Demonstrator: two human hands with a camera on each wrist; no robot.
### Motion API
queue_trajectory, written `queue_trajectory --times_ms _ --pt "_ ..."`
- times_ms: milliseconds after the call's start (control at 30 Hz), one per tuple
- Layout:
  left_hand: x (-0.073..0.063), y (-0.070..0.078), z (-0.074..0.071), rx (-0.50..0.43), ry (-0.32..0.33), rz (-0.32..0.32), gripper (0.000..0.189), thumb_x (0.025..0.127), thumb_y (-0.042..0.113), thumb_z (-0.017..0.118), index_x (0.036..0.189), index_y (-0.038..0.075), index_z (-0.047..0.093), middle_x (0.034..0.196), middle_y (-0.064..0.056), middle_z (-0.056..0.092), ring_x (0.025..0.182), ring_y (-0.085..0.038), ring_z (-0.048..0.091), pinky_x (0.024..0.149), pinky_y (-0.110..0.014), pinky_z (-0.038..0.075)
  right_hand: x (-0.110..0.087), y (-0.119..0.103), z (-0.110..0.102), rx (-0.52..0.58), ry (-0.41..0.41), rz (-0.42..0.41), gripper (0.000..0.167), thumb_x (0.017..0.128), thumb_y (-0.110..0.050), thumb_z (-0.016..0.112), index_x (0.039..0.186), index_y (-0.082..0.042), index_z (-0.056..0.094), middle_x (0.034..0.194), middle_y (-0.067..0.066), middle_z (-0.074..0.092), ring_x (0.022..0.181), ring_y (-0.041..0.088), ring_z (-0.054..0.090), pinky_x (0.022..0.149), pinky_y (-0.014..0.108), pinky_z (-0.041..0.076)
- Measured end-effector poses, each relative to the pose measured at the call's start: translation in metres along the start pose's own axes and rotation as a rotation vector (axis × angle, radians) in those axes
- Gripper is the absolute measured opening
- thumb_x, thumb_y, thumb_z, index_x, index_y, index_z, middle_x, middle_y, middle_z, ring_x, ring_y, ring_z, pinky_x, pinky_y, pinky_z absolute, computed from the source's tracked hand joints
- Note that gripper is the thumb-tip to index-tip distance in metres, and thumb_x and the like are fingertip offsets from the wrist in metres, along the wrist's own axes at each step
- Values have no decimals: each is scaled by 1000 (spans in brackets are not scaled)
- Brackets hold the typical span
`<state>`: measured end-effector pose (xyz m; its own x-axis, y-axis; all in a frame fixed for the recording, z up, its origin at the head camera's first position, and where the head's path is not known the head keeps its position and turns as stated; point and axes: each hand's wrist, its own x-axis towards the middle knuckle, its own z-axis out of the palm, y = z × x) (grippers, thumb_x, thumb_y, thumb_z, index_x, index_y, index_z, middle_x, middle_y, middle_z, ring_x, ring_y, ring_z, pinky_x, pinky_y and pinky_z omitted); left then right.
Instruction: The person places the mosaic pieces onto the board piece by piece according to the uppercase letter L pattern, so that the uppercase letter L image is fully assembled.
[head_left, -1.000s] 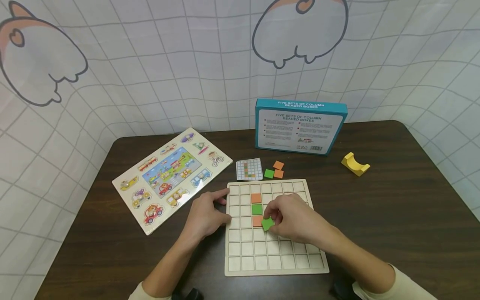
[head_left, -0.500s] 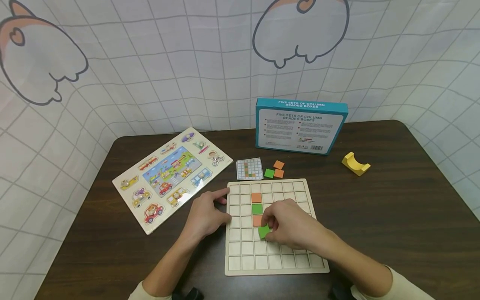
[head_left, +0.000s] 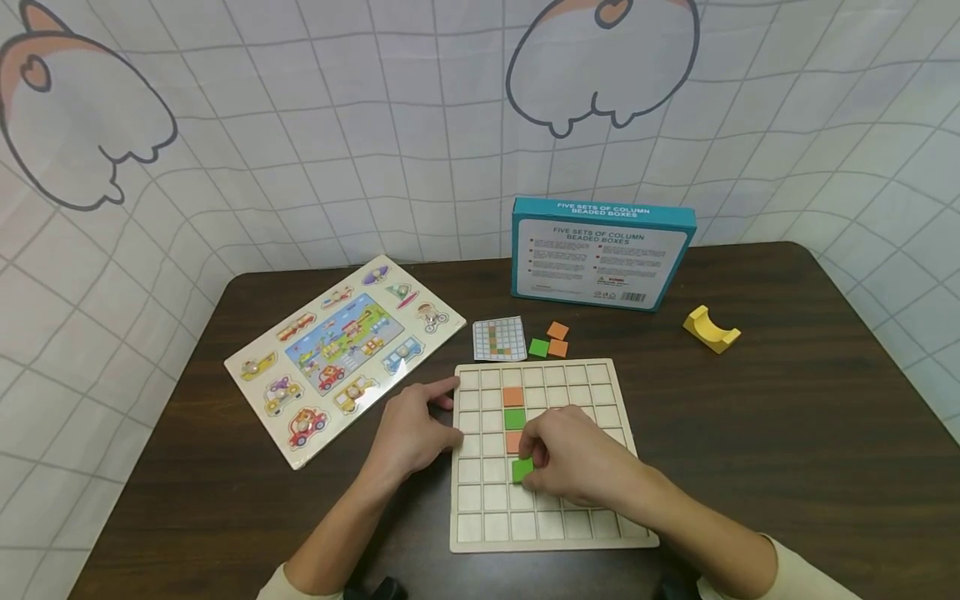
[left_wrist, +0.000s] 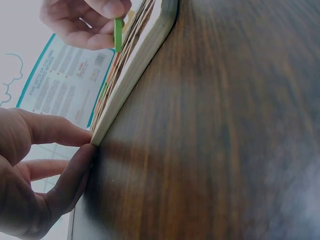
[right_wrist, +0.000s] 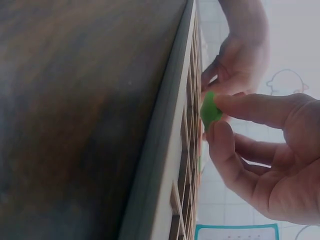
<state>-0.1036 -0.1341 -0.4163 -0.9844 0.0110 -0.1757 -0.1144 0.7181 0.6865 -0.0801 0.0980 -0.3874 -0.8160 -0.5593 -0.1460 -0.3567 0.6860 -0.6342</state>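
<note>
While the left hand [head_left: 411, 429] touched the grid board [head_left: 468, 527], the right hand [head_left: 573, 454] pinched a green tile [head_left: 522, 471]

As thumb and finger gripped its side, the green tile showed an even, bright colour, square-faced from the head view and thin as a slab, edge-on, from the left wrist. It was over the pale grid board, just nearer the person than the lower orange tile [head_left: 513, 442]; whether it touched the board, I could not tell. The left hand's thumb and forefinger stood spread against the board's left edge.
</note>
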Motion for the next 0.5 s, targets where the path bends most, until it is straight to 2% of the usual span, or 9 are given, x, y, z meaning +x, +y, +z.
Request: queue_trajectory --times_ms 500 --pt "0 1 0 3 -10 -12 77 66 1 83 140 17 68 100 0 69 90 -21 55 65 -29 43 2 0 2 -7 23 -4 18 73 -6 88 80 -11 72 66 -11 58 66 6 52 68 26 46"
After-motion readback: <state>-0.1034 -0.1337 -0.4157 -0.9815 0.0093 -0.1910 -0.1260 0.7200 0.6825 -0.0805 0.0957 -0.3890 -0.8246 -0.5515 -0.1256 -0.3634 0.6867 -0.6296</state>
